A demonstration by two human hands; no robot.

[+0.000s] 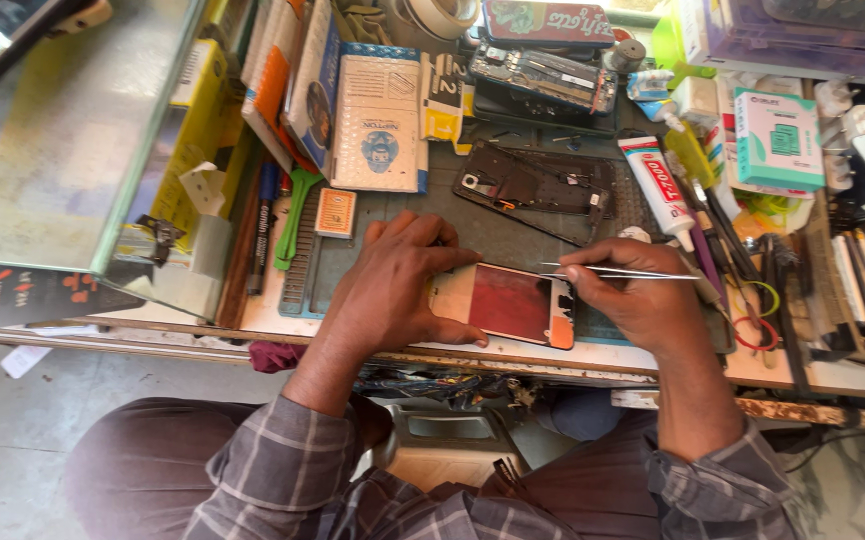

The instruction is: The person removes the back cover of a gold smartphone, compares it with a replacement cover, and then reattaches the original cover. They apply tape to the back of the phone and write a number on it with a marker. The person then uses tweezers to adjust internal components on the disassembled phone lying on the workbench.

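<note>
Left hand (392,290) pressed flat on the phone (512,303), fingers spread over its near end. Right hand (632,290) pinching metal tweezers (617,271), tips just above the phone's far edge. Opened phone frame (537,188) beyond the fingers.

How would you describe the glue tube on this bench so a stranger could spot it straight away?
Start at the dark work mat in the middle of the bench, where the right hand holds metal tweezers. Just above that hand, at the mat's right edge, lies the glue tube. It is white with red print and a slanted nozzle, unlike the thin dark tools beside it.
</note>
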